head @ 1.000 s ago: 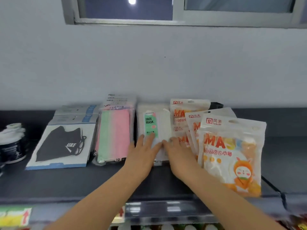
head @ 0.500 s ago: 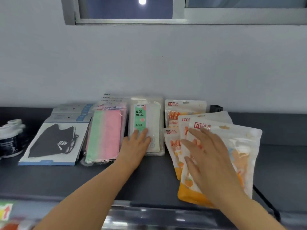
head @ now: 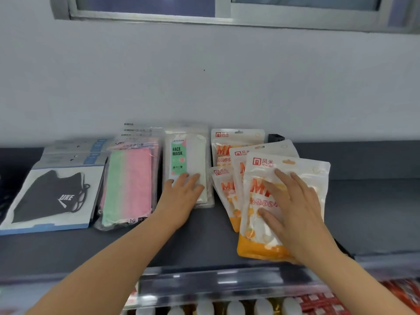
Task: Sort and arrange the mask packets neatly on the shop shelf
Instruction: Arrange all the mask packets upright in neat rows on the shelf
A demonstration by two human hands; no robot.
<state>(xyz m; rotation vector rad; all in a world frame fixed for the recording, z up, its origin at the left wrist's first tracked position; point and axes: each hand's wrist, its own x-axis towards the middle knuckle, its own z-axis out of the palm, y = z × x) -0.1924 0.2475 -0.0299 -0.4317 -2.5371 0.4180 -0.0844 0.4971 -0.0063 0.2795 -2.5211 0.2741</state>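
Below the window, we press both hands flat on mask packets laid along the dark shop shelf [head: 204, 244]. Our left hand [head: 181, 196] lies palm down, fingers straight and close together, on the near end of the white "FACE MASK" packet [head: 188, 160]; it grips nothing, only presses. Our right hand [head: 293, 201] is spread wide, fingers apart, flat on the top orange-and-white packet [head: 261, 237], which overlaps three more orange packets [head: 236, 142] fanned out behind and to its left. To the left of the white packet sits the pink-and-green packet stack [head: 129, 185], just beside it, and farther left the black mask packets [head: 52, 196], stacked and stepped toward the far wall. A small black object [head: 276, 138] shows at the far edge behind the orange packets. Under the shelf's near lip, white bottle caps [head: 234, 308] and red packages [head: 400, 294] are partly visible on a lower level.
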